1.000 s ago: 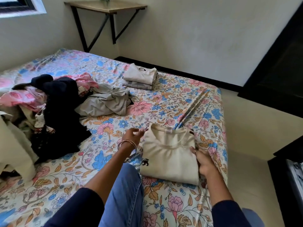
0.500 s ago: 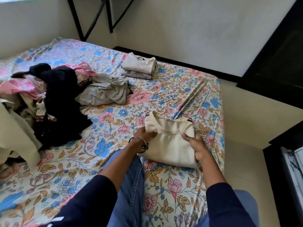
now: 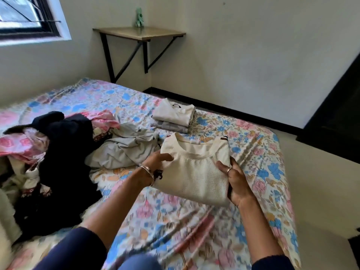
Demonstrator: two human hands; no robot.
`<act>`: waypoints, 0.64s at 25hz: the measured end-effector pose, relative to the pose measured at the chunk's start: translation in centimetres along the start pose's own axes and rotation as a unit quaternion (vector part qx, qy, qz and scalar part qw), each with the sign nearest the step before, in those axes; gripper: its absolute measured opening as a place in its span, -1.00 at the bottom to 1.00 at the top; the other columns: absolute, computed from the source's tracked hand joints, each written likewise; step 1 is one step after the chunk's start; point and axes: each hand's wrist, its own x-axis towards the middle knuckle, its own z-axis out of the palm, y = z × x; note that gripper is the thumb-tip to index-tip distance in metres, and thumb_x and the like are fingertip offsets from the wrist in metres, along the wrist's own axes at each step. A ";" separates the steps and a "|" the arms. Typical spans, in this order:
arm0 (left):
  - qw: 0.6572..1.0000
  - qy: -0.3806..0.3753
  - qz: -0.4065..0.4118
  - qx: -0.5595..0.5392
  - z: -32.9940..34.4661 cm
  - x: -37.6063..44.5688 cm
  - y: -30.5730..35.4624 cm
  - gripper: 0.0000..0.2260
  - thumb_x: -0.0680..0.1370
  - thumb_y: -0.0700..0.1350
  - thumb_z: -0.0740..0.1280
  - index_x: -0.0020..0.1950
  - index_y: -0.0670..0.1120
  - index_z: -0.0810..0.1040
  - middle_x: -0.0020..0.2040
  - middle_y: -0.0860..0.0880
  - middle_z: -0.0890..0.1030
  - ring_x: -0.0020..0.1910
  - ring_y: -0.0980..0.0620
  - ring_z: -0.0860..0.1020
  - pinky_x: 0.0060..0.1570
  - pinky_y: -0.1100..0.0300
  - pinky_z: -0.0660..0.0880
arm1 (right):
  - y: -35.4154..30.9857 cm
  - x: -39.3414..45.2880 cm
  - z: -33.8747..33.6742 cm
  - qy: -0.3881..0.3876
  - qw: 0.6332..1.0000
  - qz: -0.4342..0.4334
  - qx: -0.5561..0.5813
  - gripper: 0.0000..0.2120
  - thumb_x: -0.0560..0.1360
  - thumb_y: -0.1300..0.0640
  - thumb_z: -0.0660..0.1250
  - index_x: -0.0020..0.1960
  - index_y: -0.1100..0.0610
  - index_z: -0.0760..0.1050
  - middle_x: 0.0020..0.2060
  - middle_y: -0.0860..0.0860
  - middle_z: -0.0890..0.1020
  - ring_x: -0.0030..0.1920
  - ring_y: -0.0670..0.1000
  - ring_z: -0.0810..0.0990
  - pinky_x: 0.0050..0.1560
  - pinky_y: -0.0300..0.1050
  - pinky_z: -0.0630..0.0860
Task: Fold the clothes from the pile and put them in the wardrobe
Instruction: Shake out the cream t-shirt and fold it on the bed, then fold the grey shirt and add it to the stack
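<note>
A folded cream shirt point(image 3: 194, 168) is lifted just above the floral bedsheet point(image 3: 259, 152), held from both sides. My left hand point(image 3: 155, 162) grips its left edge, thumb on top. My right hand point(image 3: 235, 180) grips its right edge, thumb on top and fingers underneath. Beyond it lies a stack of folded clothes point(image 3: 173, 115), a cream top over grey ones. The unfolded pile point(image 3: 58, 145) of black, pink and cream garments is heaped at the left, with a crumpled grey garment point(image 3: 124, 147) beside it.
A wall-mounted wooden shelf point(image 3: 140, 34) with a small green figure point(image 3: 138, 17) stands at the far wall. A window point(image 3: 29, 16) is at the top left. A dark opening or piece of furniture point(image 3: 339, 117) borders the right side, past the strip of floor.
Both hands closed on the folded cream shirt's sides and lifted it off the bed, carrying it away from me toward the folded stack. The camera tilted upward.
</note>
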 end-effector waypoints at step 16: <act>0.883 0.200 0.094 0.414 -7.2 39.9 17.1 -0.40 0.48 0.05 0.44 0.46 0.01 0.30 0.34 -0.14 0.42 0.16 -0.16 0.49 0.15 0.08 0.45 | 1.1 44.4 11.6 0.073 0.972 -0.029 -0.220 -0.63 0.56 0.16 0.33 0.34 0.15 0.40 0.18 0.13 0.59 0.02 0.08 0.58 -0.23 -0.19 0.52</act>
